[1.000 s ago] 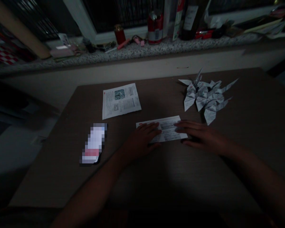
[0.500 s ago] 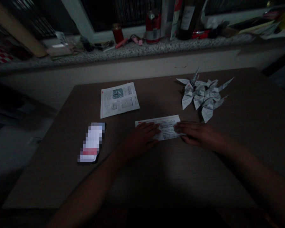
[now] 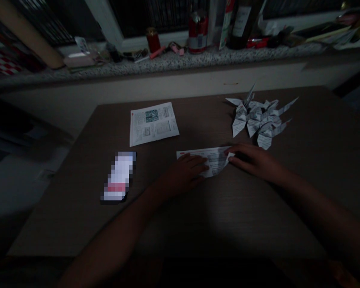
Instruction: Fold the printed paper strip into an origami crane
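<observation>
Left hand (image 3: 187, 171), fingers slightly spread, lies on the paper (image 3: 217, 161), seemingly to steady it; right hand (image 3: 255, 161) pinches its raised corner.

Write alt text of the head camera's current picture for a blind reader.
A person's left hand rests on a printed paper while the right hand pinches its raised edge; a phone, another printed sheet and folded paper figures lie on the dim table.

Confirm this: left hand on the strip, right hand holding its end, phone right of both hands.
One thing is wrong: left hand on the strip, right hand holding its end, but the head view shows the phone left of both hands.
</observation>
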`<state>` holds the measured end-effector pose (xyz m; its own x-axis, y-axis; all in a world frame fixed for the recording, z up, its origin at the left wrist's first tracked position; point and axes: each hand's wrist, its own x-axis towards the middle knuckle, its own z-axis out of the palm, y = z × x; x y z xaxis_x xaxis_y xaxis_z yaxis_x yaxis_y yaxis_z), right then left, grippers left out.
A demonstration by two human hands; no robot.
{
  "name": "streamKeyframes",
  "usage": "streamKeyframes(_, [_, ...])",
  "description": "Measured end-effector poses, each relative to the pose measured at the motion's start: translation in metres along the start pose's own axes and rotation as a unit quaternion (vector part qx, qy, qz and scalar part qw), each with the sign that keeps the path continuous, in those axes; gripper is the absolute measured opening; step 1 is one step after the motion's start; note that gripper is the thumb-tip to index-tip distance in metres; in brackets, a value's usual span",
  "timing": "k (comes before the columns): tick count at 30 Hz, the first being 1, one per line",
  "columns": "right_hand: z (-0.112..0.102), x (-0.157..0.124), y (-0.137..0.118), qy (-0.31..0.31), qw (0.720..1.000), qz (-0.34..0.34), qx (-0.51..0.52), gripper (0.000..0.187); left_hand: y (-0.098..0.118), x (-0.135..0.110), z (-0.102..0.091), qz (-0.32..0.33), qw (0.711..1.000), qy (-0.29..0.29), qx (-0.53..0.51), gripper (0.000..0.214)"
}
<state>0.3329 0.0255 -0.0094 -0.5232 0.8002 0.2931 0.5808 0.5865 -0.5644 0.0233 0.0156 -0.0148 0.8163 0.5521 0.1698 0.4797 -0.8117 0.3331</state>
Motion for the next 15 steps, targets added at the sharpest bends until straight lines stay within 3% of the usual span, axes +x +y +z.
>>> streamKeyframes(9, [0.021,0.037,-0.011,-0.009,1.0,0.016,-0.014,0.022,0.01,0.0,-0.006,-0.053,0.998,-0.024,0.012,0.034])
streamKeyframes(15, [0.035,0.045,-0.01,0.016,0.998,0.018,-0.057,0.015,0.009,-0.002,-0.007,-0.046,0.999,-0.025,0.014,0.035])
